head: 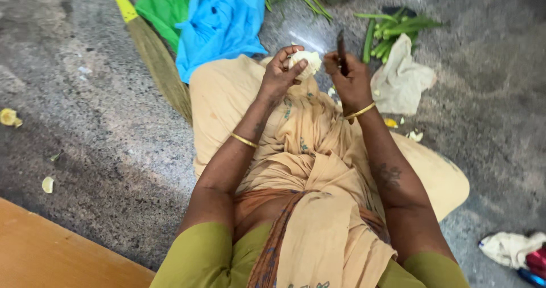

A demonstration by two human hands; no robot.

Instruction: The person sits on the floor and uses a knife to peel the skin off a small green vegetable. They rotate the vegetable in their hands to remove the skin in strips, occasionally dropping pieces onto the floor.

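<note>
Now the left hand [280, 72] pinches a pale vegetable [306, 60], right hand [348, 77] beside it gripping a knife [341, 49].

The floor [102, 123] was speckled grey stone, polished enough to catch a pale glare near the top of the view. A broom [153, 54] lay across it beside blue cloth [222, 20] and green cloth [162, 3]. At the lower left ran a plank of orange-brown wood [51, 254] (perhaps a furniture edge). Scraps dotted the stone.

Both hands raised together: left hand [282, 72] cupped, right hand [348, 77] fisted.
</note>
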